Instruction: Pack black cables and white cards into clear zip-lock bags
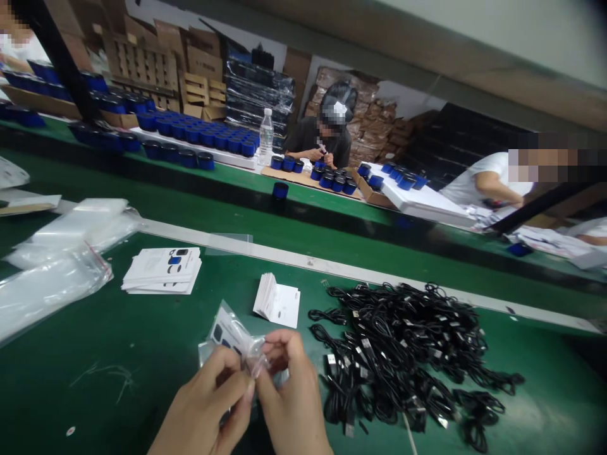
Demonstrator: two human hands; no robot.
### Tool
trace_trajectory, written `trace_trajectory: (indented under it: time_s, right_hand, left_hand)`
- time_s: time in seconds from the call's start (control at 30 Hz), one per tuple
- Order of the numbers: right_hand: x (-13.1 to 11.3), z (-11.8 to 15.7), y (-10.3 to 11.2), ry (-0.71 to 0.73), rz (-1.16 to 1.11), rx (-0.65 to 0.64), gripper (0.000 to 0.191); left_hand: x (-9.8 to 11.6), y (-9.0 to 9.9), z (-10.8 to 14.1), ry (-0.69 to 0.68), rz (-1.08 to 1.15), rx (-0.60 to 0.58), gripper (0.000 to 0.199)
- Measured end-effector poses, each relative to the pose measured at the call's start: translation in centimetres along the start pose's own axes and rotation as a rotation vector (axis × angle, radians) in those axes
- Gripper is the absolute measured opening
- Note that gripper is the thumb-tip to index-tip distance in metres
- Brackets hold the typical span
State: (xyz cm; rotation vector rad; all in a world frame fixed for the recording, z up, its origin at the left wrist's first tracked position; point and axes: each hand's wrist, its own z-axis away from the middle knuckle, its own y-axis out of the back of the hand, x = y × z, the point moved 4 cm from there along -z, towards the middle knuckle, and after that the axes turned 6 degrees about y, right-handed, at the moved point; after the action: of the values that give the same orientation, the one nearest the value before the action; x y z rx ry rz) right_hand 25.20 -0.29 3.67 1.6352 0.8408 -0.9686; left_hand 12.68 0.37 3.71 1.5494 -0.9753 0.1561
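Note:
Both of my hands meet at the lower middle, closed on a clear plastic bag with a printed card showing inside it. My left hand pinches the bag's near edge from the left. From the right, my right hand grips the same bag with bent fingers. Whether anything else lies inside is hidden by my fingers. Just beyond stands a small stack of folded white leaflets. To the right of my hands spreads a big heap of black USB cables, bundled in loops.
Stacked printed cards lie left of centre, with piled clear bags farther left. A pale strip edges the green table. Beyond are blue-black round containers, a water bottle and co-workers, one in dark clothing.

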Motion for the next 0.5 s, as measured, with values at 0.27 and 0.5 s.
trace_trajectory:
  time_s: [0.27,0.5]
  right_hand:
    - [-0.2,-0.6,-0.5,0.070,-0.091,-0.287,0.015]
    - [0.7,-0.2,-0.2,-0.153,-0.255,-0.219,0.009]
  left_hand:
    - [-3.5,2.8,-0.2,0.133,-0.074,-0.019,0.050]
    - [-4.0,3.3,-0.9,0.367,0.032,0.016,0.032]
